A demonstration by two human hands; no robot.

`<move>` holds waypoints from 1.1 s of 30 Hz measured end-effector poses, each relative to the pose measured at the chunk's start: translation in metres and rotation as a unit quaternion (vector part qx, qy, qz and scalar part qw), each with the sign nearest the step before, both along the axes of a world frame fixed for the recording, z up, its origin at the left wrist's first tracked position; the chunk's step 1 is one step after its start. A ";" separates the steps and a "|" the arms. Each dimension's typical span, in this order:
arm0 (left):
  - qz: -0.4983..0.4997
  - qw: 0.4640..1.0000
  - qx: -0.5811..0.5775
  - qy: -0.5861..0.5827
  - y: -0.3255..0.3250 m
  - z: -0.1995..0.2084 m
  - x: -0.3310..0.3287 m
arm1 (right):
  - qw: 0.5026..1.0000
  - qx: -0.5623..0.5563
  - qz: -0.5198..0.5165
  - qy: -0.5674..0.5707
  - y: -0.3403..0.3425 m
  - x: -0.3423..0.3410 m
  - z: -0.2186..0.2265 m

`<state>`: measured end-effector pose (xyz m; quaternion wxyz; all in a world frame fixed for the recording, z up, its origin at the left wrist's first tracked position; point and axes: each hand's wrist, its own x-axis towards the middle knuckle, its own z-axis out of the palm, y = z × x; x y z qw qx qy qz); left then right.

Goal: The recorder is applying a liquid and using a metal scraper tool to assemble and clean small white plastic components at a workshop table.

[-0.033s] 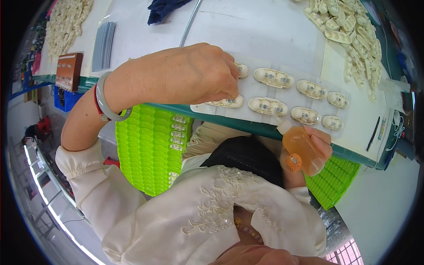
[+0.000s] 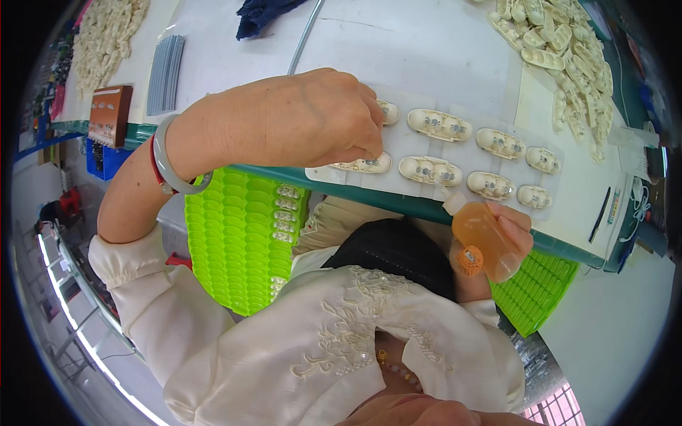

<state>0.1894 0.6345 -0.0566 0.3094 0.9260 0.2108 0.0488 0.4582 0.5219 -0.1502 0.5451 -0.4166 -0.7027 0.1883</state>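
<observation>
Two rows of oval cream plastic shells (image 2: 439, 126) with small silver metal parts inside lie on a pale sheet near the table's front edge. My left hand (image 2: 323, 117) is bent over the left end of these rows, its fingers closed and pointing down at a front-row shell (image 2: 366, 164). Whatever the fingertips pinch is hidden behind the hand. At the right, my right hand (image 2: 513, 226) is wrapped round a soft clear bottle (image 2: 489, 231) of amber liquid with a pale nozzle. The bottle is tilted, its nozzle close to the front row, and an orange knobbly piece (image 2: 469, 260) shows against it.
Heaps of cream shells (image 2: 547, 39) lie at the far right and far left. Grey sticks (image 2: 165, 74), a brown box (image 2: 110, 115), a dark blue cloth (image 2: 266, 14) and a pen (image 2: 599, 215) are on the table. Green ridged trays (image 2: 238, 241) sit below its front edge.
</observation>
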 end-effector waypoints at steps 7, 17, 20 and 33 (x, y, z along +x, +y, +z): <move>0.000 1.000 -0.014 0.012 0.003 -0.001 0.002 | 0.998 -0.046 0.042 -0.007 0.002 0.002 0.006; 0.002 1.000 -0.014 0.001 0.003 0.000 0.003 | 0.996 -0.056 0.070 0.000 0.005 0.001 0.008; -0.001 1.000 -0.007 0.016 0.003 0.000 0.003 | 0.995 -0.063 0.081 0.014 0.003 0.003 0.007; 0.194 0.866 0.053 -0.458 0.031 -0.019 -0.025 | 0.999 0.009 0.026 0.025 0.006 0.004 -0.003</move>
